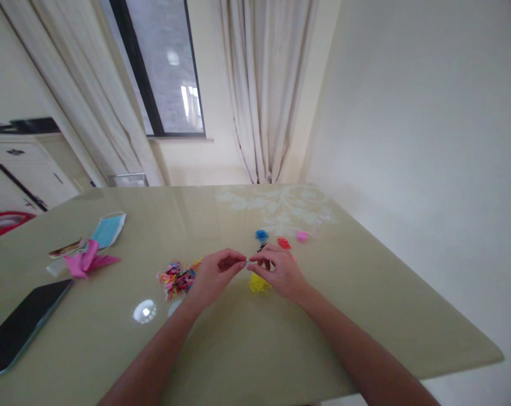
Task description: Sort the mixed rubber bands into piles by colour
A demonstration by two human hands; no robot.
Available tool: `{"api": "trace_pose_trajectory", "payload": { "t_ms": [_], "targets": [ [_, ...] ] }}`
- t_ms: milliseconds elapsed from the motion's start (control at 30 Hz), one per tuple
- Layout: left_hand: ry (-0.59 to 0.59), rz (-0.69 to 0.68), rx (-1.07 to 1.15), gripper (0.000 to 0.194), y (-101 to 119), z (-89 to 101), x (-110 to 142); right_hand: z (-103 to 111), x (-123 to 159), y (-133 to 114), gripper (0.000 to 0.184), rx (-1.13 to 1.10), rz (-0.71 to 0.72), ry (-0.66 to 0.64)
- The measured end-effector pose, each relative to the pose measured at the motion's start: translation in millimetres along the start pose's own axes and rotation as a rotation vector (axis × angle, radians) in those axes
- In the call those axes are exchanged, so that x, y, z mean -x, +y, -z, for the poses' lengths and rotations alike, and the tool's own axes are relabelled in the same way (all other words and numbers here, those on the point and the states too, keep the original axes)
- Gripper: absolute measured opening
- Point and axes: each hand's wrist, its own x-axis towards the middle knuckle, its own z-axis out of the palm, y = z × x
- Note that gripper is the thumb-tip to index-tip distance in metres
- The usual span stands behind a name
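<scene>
My left hand (pixel 217 276) and my right hand (pixel 281 273) meet above the table, thumb and fingertips pinched close together. Something tiny and thin seems to be held between them, too small to name. Beside my left hand lies a mixed heap of small coloured strands or bands (pixel 177 280), partly covered by that hand. Under my right hand is a yellow pile (pixel 259 284). Around its far side sit a blue pile (pixel 261 235), a black one (pixel 261 247) mostly hidden by the fingers, a red one (pixel 283 242) and a pink one (pixel 302 237).
To the left, a phone (pixel 25 324) lies near the table's edge. Behind it are a pink folded-looking piece (pixel 89 260), a blue face mask (pixel 108 230) and a small packet (pixel 66 248). The glossy table (pixel 255 349) reaches toward a curtained window; a wall stands at right.
</scene>
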Motion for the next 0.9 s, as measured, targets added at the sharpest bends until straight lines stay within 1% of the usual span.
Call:
{"api": "trace_pose_trajectory", "payload": {
  "t_ms": [100, 167, 233, 300, 333, 367, 433, 500, 600, 767, 900],
  "targets": [
    [-0.035, 0.0, 0.009, 0.027, -0.7, -1.8, 0.6, 1.6, -0.8, 0.3, 0.024, -0.003, 0.042, -0.001],
    [-0.014, 0.004, -0.091, 0.029, 1.8, 0.6, 0.9, 9.1, -2.4, -1.5, 0.02, -0.019, 0.074, 0.04],
    [0.053, -0.013, -0.354, 0.028, 5.5, 7.9, 1.7, 22.0, -3.9, -4.5, 0.017, -0.045, 0.101, 0.132],
    [0.117, -0.014, -0.736, 0.024, 8.5, 19.0, 3.4, 37.0, -4.4, -8.5, 0.013, -0.077, 0.119, 0.254],
    [0.128, 0.017, -0.921, 0.023, 9.3, 25.0, 4.7, 43.9, -4.0, -10.8, 0.011, -0.095, 0.131, 0.31],
    [0.118, 0.08, -1.068, 0.024, 9.5, 30.8, 6.1, 49.8, -3.2, -13.1, 0.009, -0.111, 0.143, 0.358],
    [0.043, 0.218, -1.231, 0.024, 8.5, 40.1, 8.3, 57.6, -0.6, -17.8, 0.005, -0.13, 0.167, 0.436],
    [-0.04, 0.304, -1.266, 0.024, 6.6, 45.5, 9.0, 60.4, 2.0, -21.5, 0.005, -0.13, 0.178, 0.487],
    [-0.095, 0.326, -1.231, 0.023, 4.0, 47.2, 7.0, 59.9, 4.2, -24.1, 0.007, -0.112, 0.199, 0.53],
    [-0.077, 0.296, -1.164, 0.018, 0.1, 45.6, 2.8, 58.4, 5.4, -22.2, 0.009, -0.086, 0.235, 0.563],
    [-0.047, 0.274, -1.052, 0.014, -2.2, 43.2, 0.5, 57.7, 5.8, -17.9, 0.009, -0.09, 0.238, 0.572]
  ]
}}
